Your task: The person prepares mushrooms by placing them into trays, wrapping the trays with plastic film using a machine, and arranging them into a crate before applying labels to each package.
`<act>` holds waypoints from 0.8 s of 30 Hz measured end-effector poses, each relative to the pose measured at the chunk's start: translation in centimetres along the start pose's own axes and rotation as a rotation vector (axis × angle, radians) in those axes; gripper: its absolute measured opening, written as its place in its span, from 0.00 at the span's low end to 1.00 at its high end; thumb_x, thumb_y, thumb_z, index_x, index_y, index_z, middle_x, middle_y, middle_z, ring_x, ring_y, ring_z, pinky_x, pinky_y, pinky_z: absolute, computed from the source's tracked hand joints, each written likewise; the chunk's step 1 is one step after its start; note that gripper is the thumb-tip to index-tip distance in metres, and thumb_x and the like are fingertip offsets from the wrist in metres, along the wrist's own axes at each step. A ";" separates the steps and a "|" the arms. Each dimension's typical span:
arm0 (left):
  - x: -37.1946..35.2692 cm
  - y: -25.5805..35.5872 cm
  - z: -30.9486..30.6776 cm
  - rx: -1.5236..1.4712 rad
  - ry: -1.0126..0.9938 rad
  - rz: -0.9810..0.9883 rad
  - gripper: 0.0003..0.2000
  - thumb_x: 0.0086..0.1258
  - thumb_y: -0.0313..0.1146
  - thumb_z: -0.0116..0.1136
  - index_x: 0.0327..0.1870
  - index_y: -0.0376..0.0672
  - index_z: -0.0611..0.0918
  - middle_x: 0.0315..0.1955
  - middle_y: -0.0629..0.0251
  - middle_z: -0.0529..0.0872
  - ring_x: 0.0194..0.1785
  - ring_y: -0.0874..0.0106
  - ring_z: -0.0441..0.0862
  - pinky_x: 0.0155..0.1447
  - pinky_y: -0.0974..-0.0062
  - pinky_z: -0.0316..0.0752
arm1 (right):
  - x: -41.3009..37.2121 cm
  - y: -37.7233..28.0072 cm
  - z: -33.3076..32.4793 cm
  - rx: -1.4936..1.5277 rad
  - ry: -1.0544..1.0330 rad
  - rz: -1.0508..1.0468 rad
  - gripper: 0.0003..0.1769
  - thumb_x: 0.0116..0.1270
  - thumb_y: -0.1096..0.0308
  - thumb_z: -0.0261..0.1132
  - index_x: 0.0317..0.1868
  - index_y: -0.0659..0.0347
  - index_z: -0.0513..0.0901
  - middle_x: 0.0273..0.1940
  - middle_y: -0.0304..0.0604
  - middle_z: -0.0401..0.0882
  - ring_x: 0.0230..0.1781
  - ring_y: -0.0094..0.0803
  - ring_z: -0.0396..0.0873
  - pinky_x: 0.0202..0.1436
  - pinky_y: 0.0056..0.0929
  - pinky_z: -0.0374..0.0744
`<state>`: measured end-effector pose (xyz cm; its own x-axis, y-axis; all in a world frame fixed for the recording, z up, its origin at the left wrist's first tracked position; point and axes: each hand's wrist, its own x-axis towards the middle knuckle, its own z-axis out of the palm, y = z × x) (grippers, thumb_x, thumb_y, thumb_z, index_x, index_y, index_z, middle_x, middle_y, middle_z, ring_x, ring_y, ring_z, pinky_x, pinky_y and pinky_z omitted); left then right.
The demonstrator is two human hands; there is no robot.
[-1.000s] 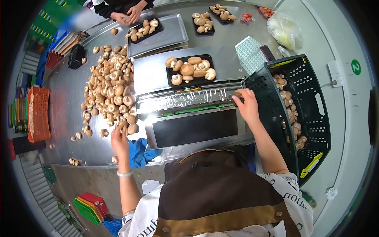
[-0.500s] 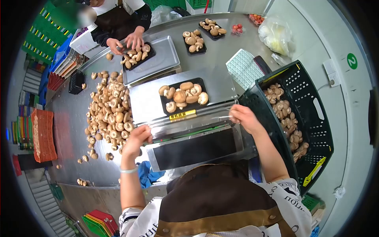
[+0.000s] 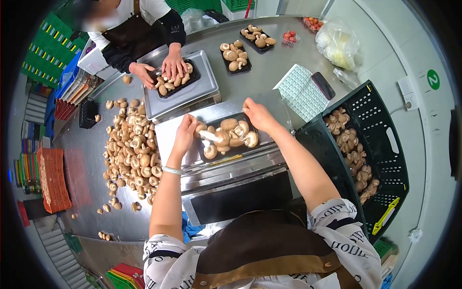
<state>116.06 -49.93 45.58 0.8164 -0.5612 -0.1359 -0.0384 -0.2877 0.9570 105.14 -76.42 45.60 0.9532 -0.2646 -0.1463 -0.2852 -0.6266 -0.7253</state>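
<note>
In front of me a black tray (image 3: 261, 140) of brown shiitake mushrooms (image 3: 223, 138) sits on the metal wrapping machine (image 3: 240, 167). Clear plastic film (image 3: 210, 135) is stretched over it, with glare on the mushrooms. My left hand (image 3: 185, 132) pinches the film at the tray's far left corner. At the far right corner, my right hand (image 3: 257, 114) pinches it too, fingers closed. A yellow label (image 3: 226, 159) shows at the tray's near edge. The film itself is mostly too transparent to trace.
Loose mushrooms (image 3: 137, 149) are heaped at left. Across the table, a co-worker's hands (image 3: 172, 63) touch a mushroom tray on a scale (image 3: 204, 72). Two filled trays (image 3: 235, 56) stand further back. A dark crate (image 3: 380, 130) of mushrooms is at right, beside a phone (image 3: 323, 85).
Both my hands have moved away from my body, drawing the film from the machine's near side over the tray to its far edge. The co-worker's hands press on the mushrooms in their tray.
</note>
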 end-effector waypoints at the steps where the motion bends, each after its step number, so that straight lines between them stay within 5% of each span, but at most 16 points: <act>1: -0.3 1.6 -0.3 -0.130 -0.060 -0.093 0.05 0.77 0.31 0.47 0.37 0.43 0.70 0.27 0.69 0.77 0.31 0.78 0.73 0.37 0.80 0.70 | 0.0 -0.1 -0.1 0.106 -0.021 -0.019 0.14 0.72 0.60 0.58 0.46 0.64 0.72 0.37 0.54 0.82 0.41 0.49 0.82 0.45 0.41 0.77; 3: -0.8 1.5 -1.0 -0.370 -0.182 -0.197 0.05 0.77 0.32 0.48 0.40 0.42 0.75 0.31 0.72 0.79 0.35 0.82 0.75 0.38 0.85 0.70 | -1.1 -0.8 -0.9 0.324 -0.065 -0.048 0.17 0.71 0.57 0.60 0.46 0.64 0.76 0.35 0.52 0.82 0.37 0.45 0.82 0.42 0.40 0.76; 7: -5.5 3.5 0.3 -0.176 -0.295 -0.309 0.13 0.77 0.36 0.50 0.53 0.37 0.80 0.40 0.71 0.82 0.42 0.82 0.76 0.46 0.84 0.72 | -6.0 -0.2 -1.5 0.165 -0.311 0.063 0.23 0.67 0.50 0.64 0.41 0.66 0.85 0.35 0.50 0.82 0.37 0.40 0.81 0.42 0.37 0.76; 8: -6.5 3.4 0.3 -0.186 -0.293 -0.352 0.13 0.78 0.37 0.50 0.50 0.35 0.80 0.38 0.71 0.81 0.42 0.81 0.76 0.48 0.81 0.72 | -7.4 -0.2 -1.4 0.191 -0.246 -0.040 0.21 0.68 0.53 0.63 0.40 0.67 0.84 0.35 0.51 0.81 0.37 0.42 0.79 0.42 0.38 0.75; 10: -7.7 1.7 0.7 0.005 -0.176 0.010 0.15 0.78 0.38 0.48 0.46 0.33 0.80 0.39 0.70 0.80 0.42 0.79 0.75 0.48 0.78 0.72 | -8.9 0.0 -1.0 0.165 -0.131 -0.154 0.20 0.70 0.55 0.61 0.37 0.68 0.81 0.34 0.52 0.80 0.36 0.47 0.77 0.42 0.40 0.74; 13: -8.4 1.5 1.5 -0.045 -0.101 0.033 0.17 0.79 0.39 0.46 0.39 0.31 0.79 0.32 0.66 0.79 0.36 0.75 0.73 0.44 0.75 0.71 | -9.7 -0.5 -0.1 0.068 0.112 -0.357 0.20 0.72 0.56 0.58 0.34 0.68 0.76 0.31 0.55 0.78 0.33 0.53 0.76 0.39 0.43 0.73; 16: -9.3 3.1 1.0 0.224 -0.055 -0.053 0.19 0.79 0.40 0.45 0.35 0.30 0.78 0.23 0.60 0.76 0.30 0.72 0.69 0.40 0.72 0.70 | -11.5 -2.6 -0.8 0.111 0.080 -0.159 0.20 0.73 0.56 0.58 0.33 0.68 0.75 0.29 0.57 0.77 0.31 0.56 0.76 0.36 0.45 0.72; 18: -11.1 6.2 1.2 0.154 0.087 0.121 0.19 0.79 0.38 0.44 0.33 0.29 0.77 0.20 0.56 0.74 0.27 0.70 0.67 0.36 0.71 0.69 | -13.4 -5.6 -3.1 0.190 0.098 -0.157 0.19 0.73 0.56 0.57 0.35 0.67 0.75 0.26 0.58 0.76 0.30 0.56 0.76 0.33 0.45 0.72; 24: -18.5 13.1 1.2 0.077 0.042 -0.026 0.21 0.80 0.39 0.44 0.30 0.31 0.78 0.19 0.67 0.74 0.25 0.79 0.66 0.31 0.74 0.65 | -19.8 -9.1 -6.8 0.273 -0.005 -0.154 0.18 0.73 0.56 0.58 0.38 0.67 0.77 0.24 0.57 0.74 0.27 0.53 0.76 0.30 0.40 0.71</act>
<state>99.74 -44.29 60.31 0.8412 -0.5200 -0.1483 -0.0593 -0.3614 0.9305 88.21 -70.51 59.68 0.9838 -0.1775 -0.0239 -0.1010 -0.4391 -0.8928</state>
